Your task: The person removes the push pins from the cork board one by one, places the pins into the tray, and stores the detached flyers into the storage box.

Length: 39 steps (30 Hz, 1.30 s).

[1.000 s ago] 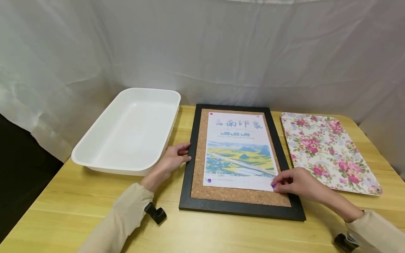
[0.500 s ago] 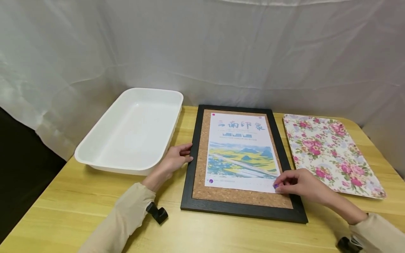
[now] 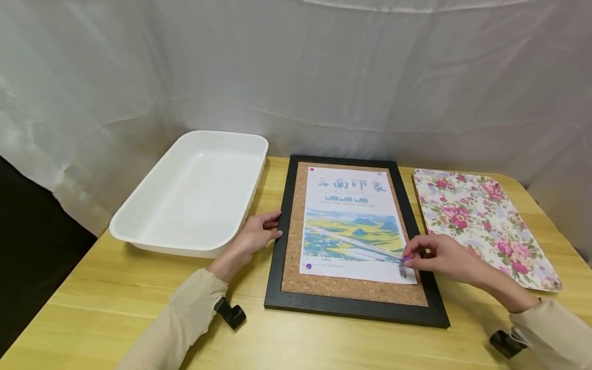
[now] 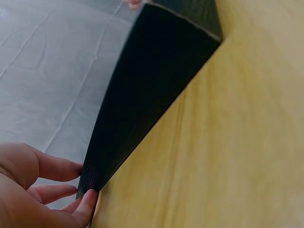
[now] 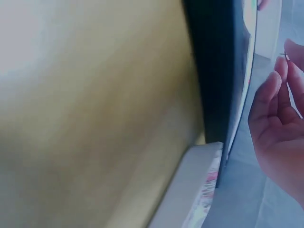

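A cork board [image 3: 342, 288] in a black frame lies flat on the table. On it is a printed landscape poster [image 3: 356, 198], with a pink thumbtack [image 3: 312, 169], a pale one [image 3: 380, 173] and a purple one [image 3: 309, 266] at three corners. My right hand [image 3: 441, 257] pinches another purple thumbtack [image 3: 405, 259] just over the poster's lower right corner; its thin pin [image 5: 283, 54] shows between the fingertips in the right wrist view. My left hand [image 3: 253, 237] rests its fingertips against the frame's left side, as the left wrist view also shows.
A deep white tray [image 3: 119, 232] stands left of the board, close behind the left hand. To the right, a floral tray [image 3: 485, 228] lies beside the frame, partly under my right hand. A grey curtain [image 3: 324, 77] hangs behind the wooden table [image 3: 296, 341].
My right hand has risen slightly from the poster's lower right corner with the purple thumbtack, baring the corner. The left hand keeps its place at the frame.
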### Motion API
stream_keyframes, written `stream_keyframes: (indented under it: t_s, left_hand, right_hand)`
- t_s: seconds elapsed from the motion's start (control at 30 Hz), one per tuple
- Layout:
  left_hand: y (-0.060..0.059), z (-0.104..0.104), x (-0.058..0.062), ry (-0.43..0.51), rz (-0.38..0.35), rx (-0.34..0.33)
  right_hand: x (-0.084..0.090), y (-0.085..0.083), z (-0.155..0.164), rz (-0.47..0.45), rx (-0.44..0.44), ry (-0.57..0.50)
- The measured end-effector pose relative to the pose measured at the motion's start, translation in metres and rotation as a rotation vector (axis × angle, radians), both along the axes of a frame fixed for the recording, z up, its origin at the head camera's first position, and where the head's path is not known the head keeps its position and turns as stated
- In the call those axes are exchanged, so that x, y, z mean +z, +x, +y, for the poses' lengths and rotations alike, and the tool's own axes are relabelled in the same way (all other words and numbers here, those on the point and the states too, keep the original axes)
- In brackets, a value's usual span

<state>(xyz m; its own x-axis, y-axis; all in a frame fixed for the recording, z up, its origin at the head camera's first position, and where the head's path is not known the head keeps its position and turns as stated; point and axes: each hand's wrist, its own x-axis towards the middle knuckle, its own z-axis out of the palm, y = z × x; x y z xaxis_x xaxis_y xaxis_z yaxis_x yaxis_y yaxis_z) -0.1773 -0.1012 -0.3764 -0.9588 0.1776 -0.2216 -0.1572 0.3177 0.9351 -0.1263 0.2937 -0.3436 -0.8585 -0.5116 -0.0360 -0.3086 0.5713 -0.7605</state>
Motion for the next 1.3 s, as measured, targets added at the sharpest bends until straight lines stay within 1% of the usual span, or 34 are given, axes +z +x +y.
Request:
stream_keyframes:
  t_s: [0.13, 0.27, 0.37, 0.6, 0.83, 1.03, 1.3]
  left_hand:
    - [0.000, 0.000, -0.001, 0.006, 0.006, 0.005]
    - [0.000, 0.000, -0.001, 0.005, 0.009, 0.009]
    - [-0.001, 0.001, 0.000, 0.011, 0.005, 0.007]
    - [-0.002, 0.003, -0.001, 0.022, 0.002, 0.016]
    - [-0.002, 0.002, -0.001, 0.026, -0.004, 0.028]
    - [-0.002, 0.002, -0.001, 0.013, 0.005, 0.012]
    - [-0.002, 0.001, -0.001, 0.009, 0.004, 0.002]
  right_hand:
    - [0.007, -0.007, -0.005, 0.017, -0.079, 0.017]
    - [0.011, -0.014, -0.010, 0.011, -0.150, 0.040]
    - [0.014, -0.019, -0.012, 0.018, -0.184, 0.066]
    - [0.020, -0.031, -0.012, 0.044, -0.225, 0.102]
    - [0.033, -0.047, -0.012, 0.056, -0.272, 0.107]
    - [0.038, -0.062, -0.012, 0.057, -0.309, 0.103]
    - [0.045, -0.086, -0.008, 0.084, -0.389, 0.079]
